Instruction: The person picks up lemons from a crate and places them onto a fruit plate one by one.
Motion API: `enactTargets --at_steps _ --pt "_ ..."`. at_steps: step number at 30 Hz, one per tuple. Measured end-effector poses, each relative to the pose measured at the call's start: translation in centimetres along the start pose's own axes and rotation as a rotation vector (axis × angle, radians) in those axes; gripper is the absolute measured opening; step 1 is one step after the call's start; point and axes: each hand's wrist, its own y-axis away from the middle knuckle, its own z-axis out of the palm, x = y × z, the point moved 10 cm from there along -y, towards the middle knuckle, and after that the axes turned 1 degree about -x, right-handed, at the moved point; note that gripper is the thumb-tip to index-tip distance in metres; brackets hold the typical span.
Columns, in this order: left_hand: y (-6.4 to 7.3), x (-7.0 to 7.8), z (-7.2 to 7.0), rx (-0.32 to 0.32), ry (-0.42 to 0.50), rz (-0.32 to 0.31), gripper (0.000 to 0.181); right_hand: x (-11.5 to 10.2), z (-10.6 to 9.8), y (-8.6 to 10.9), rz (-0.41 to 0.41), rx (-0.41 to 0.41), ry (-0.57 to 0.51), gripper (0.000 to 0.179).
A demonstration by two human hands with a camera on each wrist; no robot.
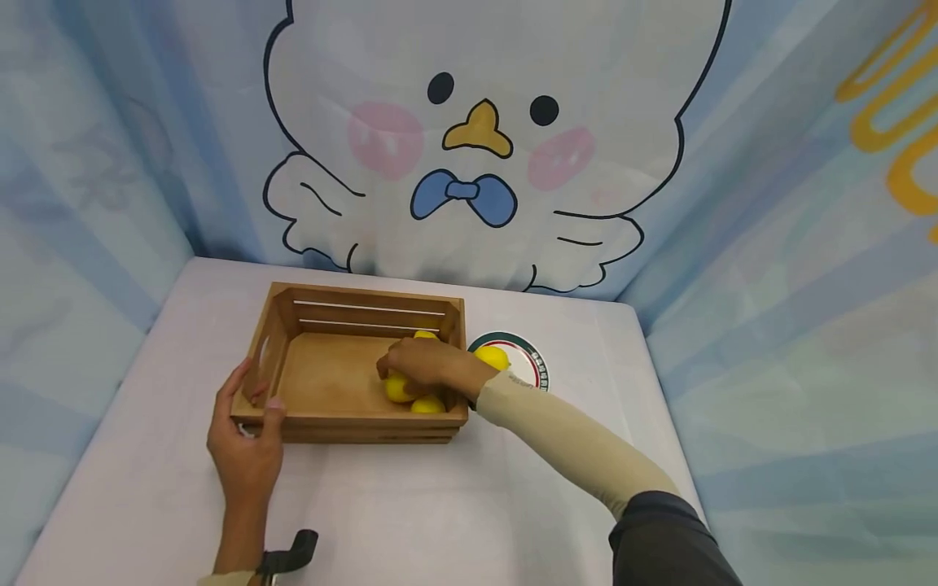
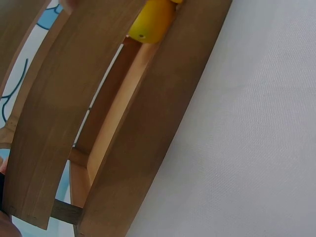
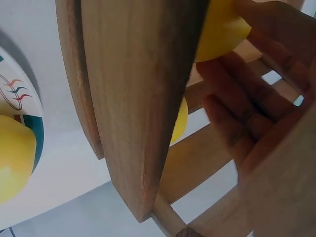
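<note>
A slatted wooden crate (image 1: 337, 430) stands on the table with several lemons at its right end. My left hand (image 1: 245, 460) grips the crate's front left corner, thumb over the front rim and fingers on the left end. Over the right wall reaches my right hand (image 1: 432, 362), its fingers curled about a lemon (image 3: 222, 29) low inside the crate. Close by lie a front lemon (image 1: 428, 404) and a rear lemon (image 1: 425, 334), partly hidden by that hand. Through the slats, the left wrist view shows a lemon (image 2: 153, 22).
Right of the crate sits a round plate (image 1: 541, 370) with a green rim, bearing another lemon (image 1: 493, 356); my right forearm passes over its front edge. A white cloth covers the table (image 1: 410, 521). Printed curtains (image 1: 469, 252) enclose the back and sides.
</note>
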Motion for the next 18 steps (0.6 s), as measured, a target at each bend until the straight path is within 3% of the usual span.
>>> enactTargets --at_steps 9,18 --pt "0.1 0.2 0.2 0.003 -0.015 0.008 0.061 0.0 0.7 0.1 -0.027 -0.040 -0.010 0.044" --pt "0.1 0.3 0.1 0.001 -0.011 0.006 0.064 -0.4 -1.1 0.7 -0.082 0.102 -0.094 0.046"
